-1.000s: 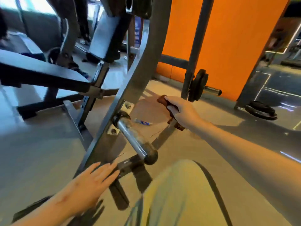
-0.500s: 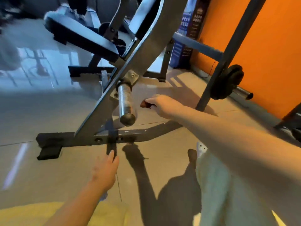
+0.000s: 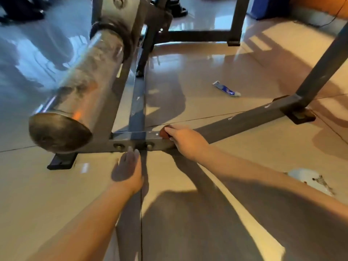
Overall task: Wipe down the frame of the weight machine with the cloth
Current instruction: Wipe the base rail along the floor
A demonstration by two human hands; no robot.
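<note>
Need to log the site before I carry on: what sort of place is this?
Most likely a gym. There is a grey steel weight machine frame resting low on the ground, a thick chrome plate-loading peg jutting from it, and a glossy tiled floor.

This place is a gym. At 9 o'clock a thick chrome peg [image 3: 84, 87], the kind that carries weight plates, stands out from a grey steel machine frame [image 3: 244, 121]. The frame sits low on black rubber feet [image 3: 61, 161]. At 12 o'clock a second dark equipment base [image 3: 199, 35] stands on the same glossy tiled floor [image 3: 207, 68]. At 1 o'clock a strip of orange wall [image 3: 320, 1] shows.
</note>
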